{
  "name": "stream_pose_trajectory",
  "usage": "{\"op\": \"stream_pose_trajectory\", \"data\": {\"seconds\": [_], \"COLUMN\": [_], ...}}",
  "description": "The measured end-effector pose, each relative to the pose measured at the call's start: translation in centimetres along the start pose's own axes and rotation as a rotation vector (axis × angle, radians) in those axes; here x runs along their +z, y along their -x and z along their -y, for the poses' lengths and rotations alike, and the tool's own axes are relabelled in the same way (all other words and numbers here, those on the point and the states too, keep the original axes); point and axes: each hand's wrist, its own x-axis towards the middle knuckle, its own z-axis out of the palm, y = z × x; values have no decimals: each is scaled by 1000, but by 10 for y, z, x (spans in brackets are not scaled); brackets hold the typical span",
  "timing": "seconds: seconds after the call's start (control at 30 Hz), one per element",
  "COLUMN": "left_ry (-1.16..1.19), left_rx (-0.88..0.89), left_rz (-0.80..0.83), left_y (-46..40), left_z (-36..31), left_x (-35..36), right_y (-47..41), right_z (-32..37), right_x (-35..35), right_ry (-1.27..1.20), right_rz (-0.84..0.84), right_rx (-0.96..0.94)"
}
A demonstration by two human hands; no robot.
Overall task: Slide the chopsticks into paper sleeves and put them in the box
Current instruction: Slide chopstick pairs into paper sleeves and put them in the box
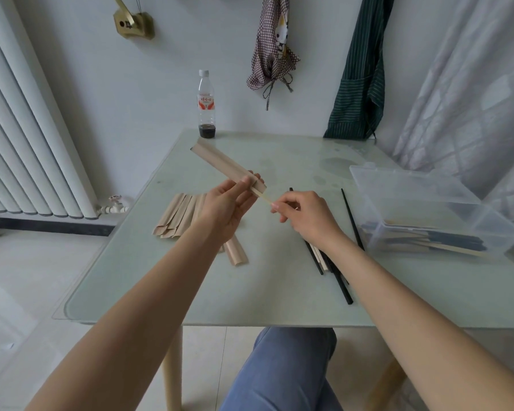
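left hand (226,203) pinches paper sleeve (220,161) pointing 10 o'clock, right hand (300,212) pinches wooden chopsticks (264,198); best push straight along sleeve, keep mouth open.

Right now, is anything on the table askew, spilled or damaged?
Nothing is spilled or damaged. Only small untidiness: one empty paper sleeve lies curled, apart from the flat sleeve stack, and the loose chopsticks lie crossed. The left hand holds a sleeve; the right hand pushes a chopstick in.
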Motion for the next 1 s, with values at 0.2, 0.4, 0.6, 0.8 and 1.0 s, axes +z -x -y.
{"op": "stream_pose_trajectory", "data": {"seconds": [0.2, 0.4, 0.6, 0.8, 1.0], "left_ry": [-80, -46, -129, -64, -106], "left_rx": [-66, -8, -71, -28, -56], "left_rz": [-45, -126, -29, -83, -13], "left_y": [6, 5, 7, 4, 10], "left_z": [8, -2, 2, -9, 2], "left_x": [1, -3, 7, -1, 11], "right_y": [5, 7, 4, 7, 8], "right_z": [-2, -7, -4, -18, -13], "right_x": [0, -7, -7, -20, -15], "right_ry": [-39, 50, 53, -48, -60], "right_rz": [-1, 1, -16, -17, -31], "right_rx": [22, 30, 13, 109, 71]}}
